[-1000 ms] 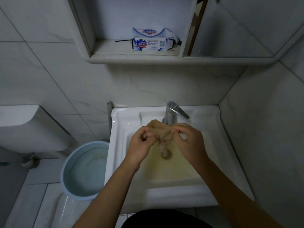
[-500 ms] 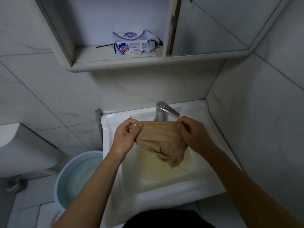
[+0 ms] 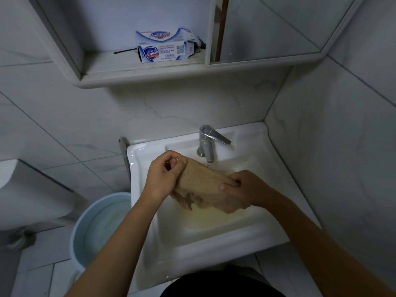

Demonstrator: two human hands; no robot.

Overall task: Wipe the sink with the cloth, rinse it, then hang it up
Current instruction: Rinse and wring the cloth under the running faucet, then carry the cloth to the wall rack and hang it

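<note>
A tan cloth [image 3: 203, 183] is held over the white sink [image 3: 214, 240] at the centre of the frame, stretched between both hands and slanting down from upper left to lower right. The left hand [image 3: 164, 179] has its grip clenched on the cloth's upper left edge, thumb and curled fingers pinching the fabric just in front of the tap [image 3: 206, 144]. The right hand [image 3: 246, 187] grasps the lower right edge, its thumb pressed on top of the cloth and its fingers folded round it. Below the taut part the rest of the cloth hangs in a crumpled bunch toward the basin; whether it touches the basin floor cannot be told. The basin floor shows a yellowish tint. The metal tap stands at the back rim of the sink, its lever pointing to the right, with a thin band [image 3: 209, 136] wound round it. In the lower left of the frame a pale blue bucket [image 3: 75, 234] holding water stands on the tiled floor just beside the sink, and a white toilet tank [image 3: 25, 194] sits at the left edge. In the upper part of the frame a wall shelf [image 3: 139, 72] carries an opened soap box [image 3: 165, 50], with a mirror [image 3: 267, 24] to its right.
</note>
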